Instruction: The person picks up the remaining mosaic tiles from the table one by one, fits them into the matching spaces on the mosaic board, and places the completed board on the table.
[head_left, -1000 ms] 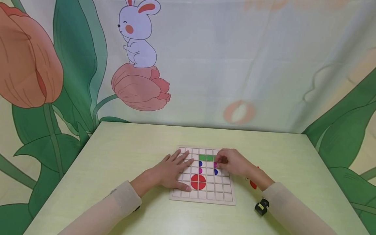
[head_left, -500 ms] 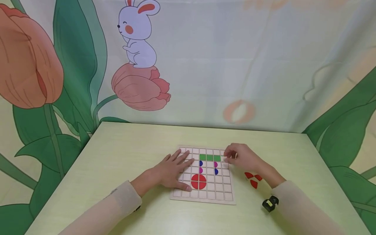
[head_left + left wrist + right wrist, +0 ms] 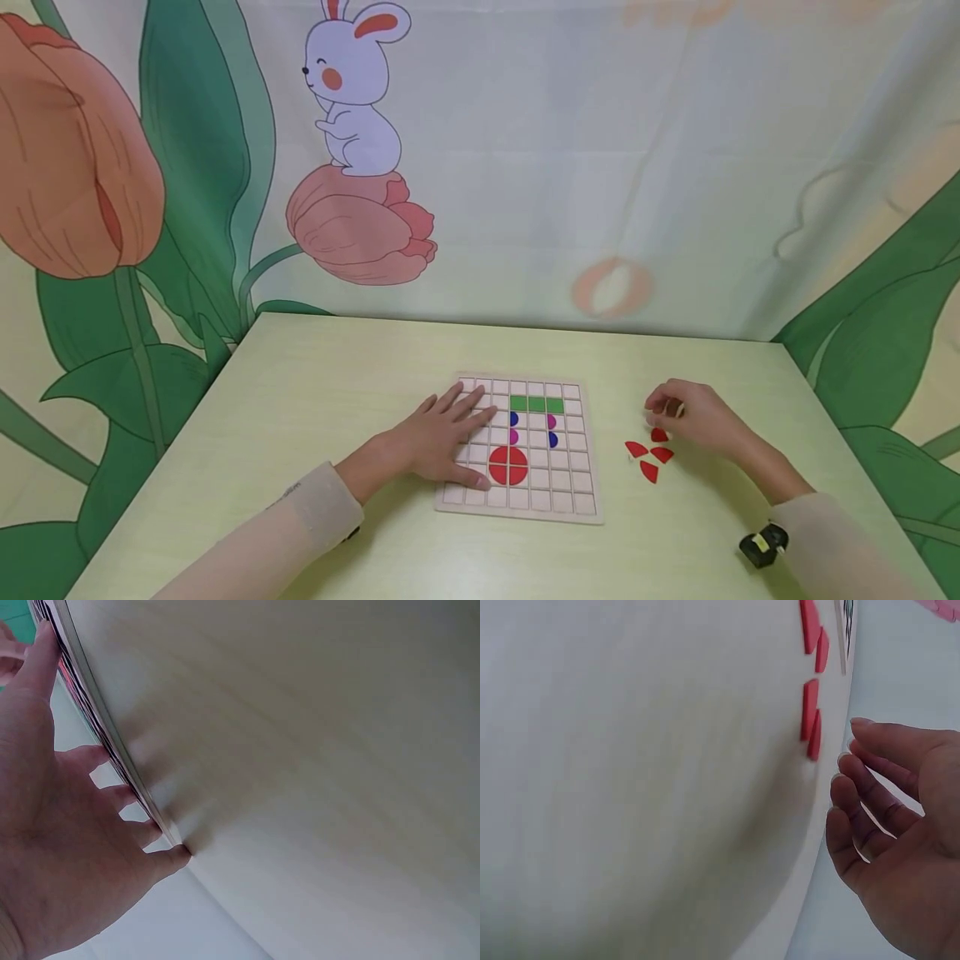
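My left hand (image 3: pixel 442 442) rests with spread fingers on the left part of a square wooden grid board (image 3: pixel 538 503). On the board lie a green strip (image 3: pixel 536 404), small blue and magenta half-round pieces (image 3: pixel 552 422), and a red circle (image 3: pixel 508 465) of quarter pieces. My right hand (image 3: pixel 697 417) hovers right of the board, above several loose red quarter-round pieces (image 3: pixel 649 472). In the right wrist view the fingers of this hand (image 3: pixel 907 817) are loosely bent with nothing between them, apart from the red pieces (image 3: pixel 810 712). The left wrist view shows the left fingers along the board's edge (image 3: pixel 112 750).
A pale table (image 3: pixel 360 358) carries the board and the loose pieces. Behind it hangs a printed curtain (image 3: pixel 525 167) with a rabbit and tulips. A small black device (image 3: pixel 763 546) sits at the right wrist.
The right hand has left the board's upper right and moved right, over the loose red pieces, uncovering the end of the green strip. The left hand has stayed in place.
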`<state>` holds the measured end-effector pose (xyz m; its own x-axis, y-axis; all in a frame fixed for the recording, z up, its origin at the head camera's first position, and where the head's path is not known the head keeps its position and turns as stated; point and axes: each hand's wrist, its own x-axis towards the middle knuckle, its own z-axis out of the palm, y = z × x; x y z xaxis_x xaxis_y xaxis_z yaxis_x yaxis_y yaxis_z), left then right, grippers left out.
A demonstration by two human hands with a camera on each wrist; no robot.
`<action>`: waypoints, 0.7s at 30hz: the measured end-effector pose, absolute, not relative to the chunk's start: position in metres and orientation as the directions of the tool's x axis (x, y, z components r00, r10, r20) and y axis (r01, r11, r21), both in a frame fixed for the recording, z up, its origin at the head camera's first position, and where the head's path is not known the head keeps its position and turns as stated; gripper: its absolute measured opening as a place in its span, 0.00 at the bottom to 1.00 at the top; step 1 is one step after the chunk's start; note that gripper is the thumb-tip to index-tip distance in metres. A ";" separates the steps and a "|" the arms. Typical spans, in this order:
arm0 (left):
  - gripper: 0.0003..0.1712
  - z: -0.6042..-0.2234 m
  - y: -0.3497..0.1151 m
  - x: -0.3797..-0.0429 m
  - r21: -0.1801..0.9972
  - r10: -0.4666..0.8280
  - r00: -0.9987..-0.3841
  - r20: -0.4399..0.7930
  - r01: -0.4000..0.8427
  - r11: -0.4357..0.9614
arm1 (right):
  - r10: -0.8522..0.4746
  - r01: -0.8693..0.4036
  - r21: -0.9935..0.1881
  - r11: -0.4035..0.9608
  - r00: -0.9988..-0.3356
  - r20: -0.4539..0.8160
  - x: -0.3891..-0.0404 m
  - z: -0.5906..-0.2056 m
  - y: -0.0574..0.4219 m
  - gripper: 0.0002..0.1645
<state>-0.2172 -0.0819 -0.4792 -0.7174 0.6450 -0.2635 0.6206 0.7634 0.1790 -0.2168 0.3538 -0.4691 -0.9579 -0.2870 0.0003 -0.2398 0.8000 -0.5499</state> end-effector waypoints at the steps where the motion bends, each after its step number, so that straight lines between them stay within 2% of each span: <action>1: 0.66 -0.479 -0.081 -0.217 0.180 0.645 -0.717 -0.264 0.621 0.763 | -0.283 -0.236 -0.553 0.799 -0.959 0.000 -0.214 -0.471 0.359 0.09; 8: 0.66 -0.482 -0.080 -0.219 0.168 0.649 -0.713 -0.265 0.628 0.760 | -0.307 -0.238 -0.587 0.774 -0.952 -0.019 -0.202 -0.483 0.384 0.14; 13: 0.66 -0.482 -0.080 -0.220 0.164 0.649 -0.715 -0.259 0.630 0.759 | -0.326 -0.262 -0.596 0.759 -0.945 0.000 -0.203 -0.487 0.388 0.12; 21: 0.67 -0.484 -0.081 -0.221 0.156 0.642 -0.720 -0.265 0.625 0.765 | -0.306 -0.218 -0.655 0.724 -0.952 -0.022 -0.204 -0.493 0.387 0.11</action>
<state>-0.2205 -0.0807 -0.4839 -0.7195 0.6420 -0.2649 0.6250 0.7649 0.1558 -0.2038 0.3871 -0.4930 -0.9517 -0.3064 -0.0218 -0.2180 0.7239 -0.6545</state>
